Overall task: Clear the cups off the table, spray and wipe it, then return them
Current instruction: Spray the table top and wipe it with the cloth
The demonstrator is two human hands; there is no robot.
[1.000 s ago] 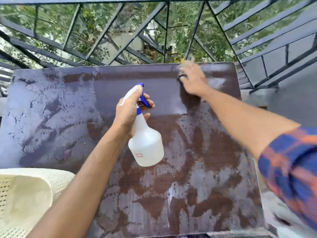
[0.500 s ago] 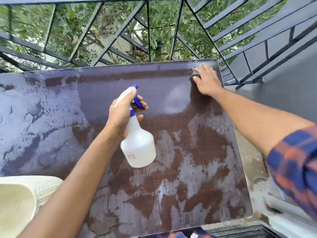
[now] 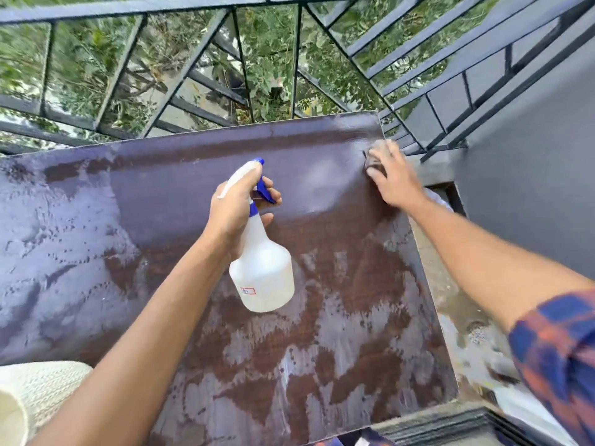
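Right hand (image 3: 394, 181) fingers (image 3: 373, 171) spreading flat, pressing blurred rag (image 3: 375, 148) at table's (image 3: 96, 220) far right corner. Left hand (image 3: 235, 210) gripping spray bottle (image 3: 262, 275) above mid-table. Cups not showing. Best wiping in overlapping strokes toward the streaky near side.

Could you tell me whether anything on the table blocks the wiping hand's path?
Nothing visible does. The right hand presses the cloth on the wet table; the left hand holds the spray bottle.

The blurred cloth (image 3: 374, 160) lies mostly hidden beneath the right hand (image 3: 395, 181).
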